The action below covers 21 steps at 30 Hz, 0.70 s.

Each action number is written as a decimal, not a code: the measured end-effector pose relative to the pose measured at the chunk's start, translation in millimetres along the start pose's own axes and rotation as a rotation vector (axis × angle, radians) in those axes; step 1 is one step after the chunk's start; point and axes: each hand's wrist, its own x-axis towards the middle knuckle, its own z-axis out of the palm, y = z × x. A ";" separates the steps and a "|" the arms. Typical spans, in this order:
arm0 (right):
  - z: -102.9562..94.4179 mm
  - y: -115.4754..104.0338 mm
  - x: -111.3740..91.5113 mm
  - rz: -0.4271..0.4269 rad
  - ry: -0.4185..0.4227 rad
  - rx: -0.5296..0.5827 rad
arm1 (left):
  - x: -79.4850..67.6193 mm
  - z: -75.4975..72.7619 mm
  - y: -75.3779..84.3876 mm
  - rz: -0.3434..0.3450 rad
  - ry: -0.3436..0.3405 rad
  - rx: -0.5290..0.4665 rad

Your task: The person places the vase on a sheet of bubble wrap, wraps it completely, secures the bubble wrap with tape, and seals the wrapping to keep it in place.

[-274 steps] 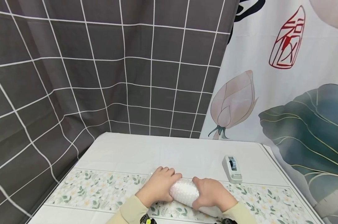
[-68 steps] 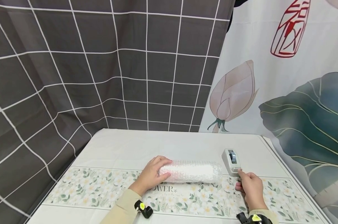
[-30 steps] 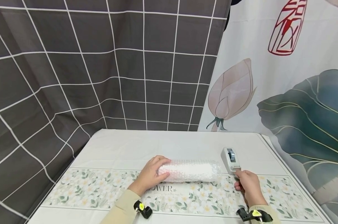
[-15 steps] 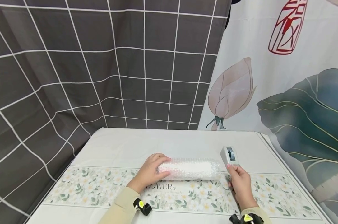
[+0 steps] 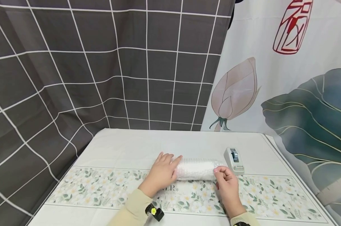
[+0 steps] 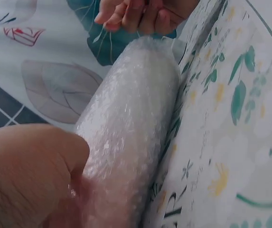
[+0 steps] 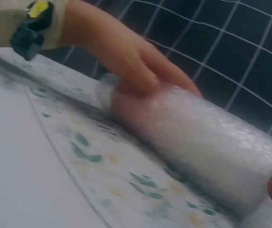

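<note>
A cylinder-shaped roll in clear bubble wrap [image 5: 197, 169] lies crosswise on the table. My left hand [image 5: 163, 172] holds its left end, fingers over the far side; in the right wrist view this hand [image 7: 126, 57] lies across the top of the roll. At the right end, my right hand [image 5: 228, 188] has thumb and forefinger pinched together beside the wrap, apparently on a strip of clear tape too faint to make out. Just beyond stands a white tape dispenser [image 5: 234, 160]. In the left wrist view the right hand's curled fingers [image 6: 147, 16] are past the roll's far end.
The white table cover [image 5: 136, 144] has a flowered band [image 5: 102, 188] running across it. A dark grid-patterned curtain [image 5: 130, 69] hangs behind and at the left, and a white floral curtain [image 5: 243, 94] at the right.
The right hand has left the tape dispenser's front and moved left to the roll's right end, still pinched. The left hand has shifted right, and its fingers are spread more.
</note>
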 end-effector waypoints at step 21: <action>68.7 15.9 -38.2 0.218 -0.199 0.105 | -1.2 22.6 17.4 -0.039 0.162 -0.074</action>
